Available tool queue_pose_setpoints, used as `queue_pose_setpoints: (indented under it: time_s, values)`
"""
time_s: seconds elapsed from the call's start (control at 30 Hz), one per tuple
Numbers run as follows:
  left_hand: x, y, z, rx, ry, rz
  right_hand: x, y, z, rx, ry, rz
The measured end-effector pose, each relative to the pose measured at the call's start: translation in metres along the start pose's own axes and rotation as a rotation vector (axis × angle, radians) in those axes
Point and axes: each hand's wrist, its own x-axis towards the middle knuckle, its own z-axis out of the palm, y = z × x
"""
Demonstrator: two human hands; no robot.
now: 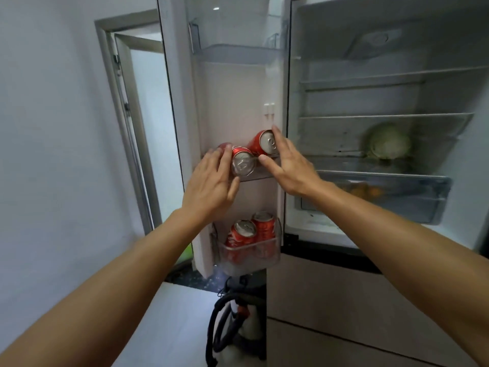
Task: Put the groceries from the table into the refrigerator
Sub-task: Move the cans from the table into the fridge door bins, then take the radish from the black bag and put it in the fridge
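Fridge door (238, 102) open. Left hand (211, 181) grips left can (243, 161), fingers wrapped over its far side, thumb below. Right hand (288, 165) grips right can (264, 143), fingers curled over top rim, thumb on near side. Both cans red, tilted, tops toward camera, at middle door shelf (260, 174), touching each other. Lower bin (251, 256) holds two upright cans (242, 235). Cabbage (387, 143) on inner shelf; orange fruit (365, 192) in drawer beneath, blurred.

White script on red cans (239, 239) in the lower door bin (264, 263) — blurred, not readable
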Motion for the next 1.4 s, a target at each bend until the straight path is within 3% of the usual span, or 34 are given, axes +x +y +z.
queue_pose_setpoints:
  time_s: [0.1, 0.2, 0.3, 0.37, 0.5, 0.77, 1.13, 1.4]
  values:
    - [-0.024, 0.003, -0.006, -0.051, -0.007, -0.076, -0.014, -0.002, 0.002, -0.061, 0.096, -0.012]
    - [-0.061, 0.001, -0.014, -0.058, -0.017, -0.146, -0.034, -0.013, 0.013, -0.107, 0.307, -0.171]
    - [-0.109, -0.013, -0.021, -0.014, -0.119, -0.243, -0.056, -0.038, 0.034, -0.097, 0.384, -0.326]
    - [-0.146, -0.028, -0.028, -0.002, -0.197, -0.322, -0.072, -0.063, 0.052, -0.013, 0.319, -0.41]
    - [-0.226, -0.067, -0.058, 0.098, -0.343, -0.481, -0.112, -0.126, 0.1, 0.119, 0.024, -0.515]
    - [-0.42, -0.136, -0.186, 0.294, -0.446, -0.756, -0.214, -0.289, 0.202, 0.157, -0.45, -0.645]
    - [-0.688, -0.179, -0.408, 0.489, -0.581, -1.12, -0.404, -0.553, 0.296, 0.303, -0.762, -0.872]
    - [-0.801, -0.21, -0.488, 0.55, -0.517, -1.364, -0.473, -0.71, 0.342, 0.384, -0.859, -1.078]
